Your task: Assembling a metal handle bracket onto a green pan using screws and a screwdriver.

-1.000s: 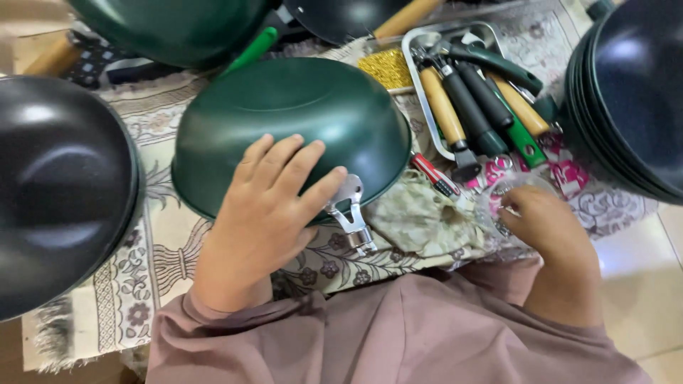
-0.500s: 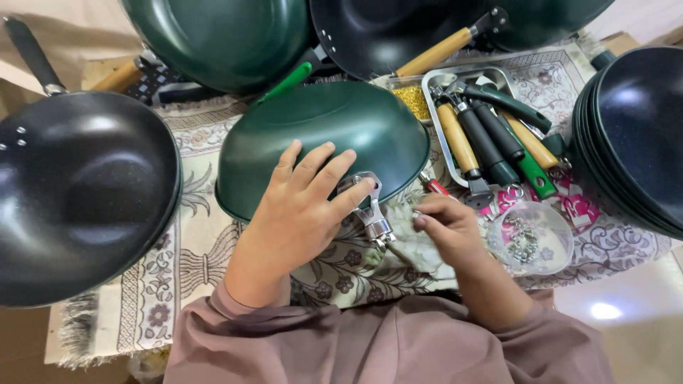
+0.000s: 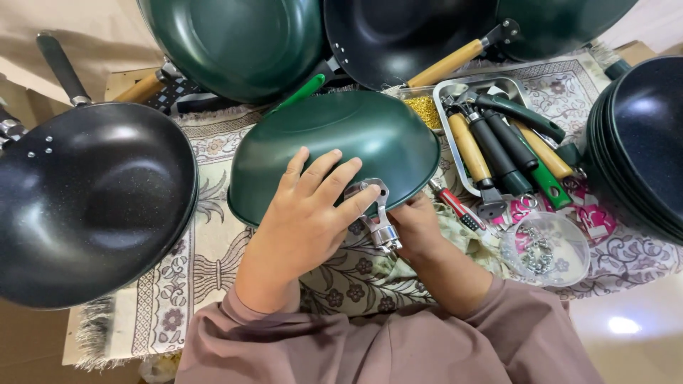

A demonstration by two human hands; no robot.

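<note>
A green pan lies upside down on a patterned cloth in the middle. My left hand presses flat on its near side, fingers spread. A silver metal handle bracket sticks out from the pan's near rim. My right hand is at the bracket, under the rim, fingers curled against it; whether it pinches a small part is hidden.
A black pan sits at the left, stacked black pans at the right, more green and black pans at the back. A metal tray holds several handles. A clear dish of screws and a red screwdriver lie near my right hand.
My right hand has moved left from the screw dish to the bracket at the pan's rim. The view has pulled back and shifted; my left hand stays on the pan.
</note>
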